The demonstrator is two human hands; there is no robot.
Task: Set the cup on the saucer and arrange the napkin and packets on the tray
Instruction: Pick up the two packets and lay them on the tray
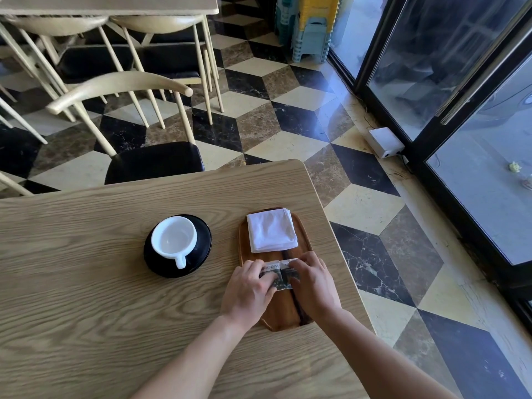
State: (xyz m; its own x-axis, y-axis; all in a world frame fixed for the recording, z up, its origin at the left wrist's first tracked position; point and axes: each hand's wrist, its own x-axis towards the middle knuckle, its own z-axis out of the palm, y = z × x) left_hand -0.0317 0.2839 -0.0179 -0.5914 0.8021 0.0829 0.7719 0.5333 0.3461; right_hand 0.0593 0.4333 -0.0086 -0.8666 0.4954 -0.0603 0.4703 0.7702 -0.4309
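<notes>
A white cup (174,241) stands upright on a black saucer (201,234), its handle pointing toward me. To the right lies a long wooden tray (283,312). A folded white napkin (271,230) covers the tray's far end. Two small packets (278,273) lie side by side across the tray's middle. My left hand (248,292) presses fingertips on the left packet. My right hand (313,283) rests fingertips on the right packet. Both hands cover much of the packets.
The light wooden table (100,283) ends just right of the tray. A chair with a black seat (155,161) stands at the far edge. Beyond are more chairs, a patterned floor, glass doors on the right and a white box (385,142) on the floor.
</notes>
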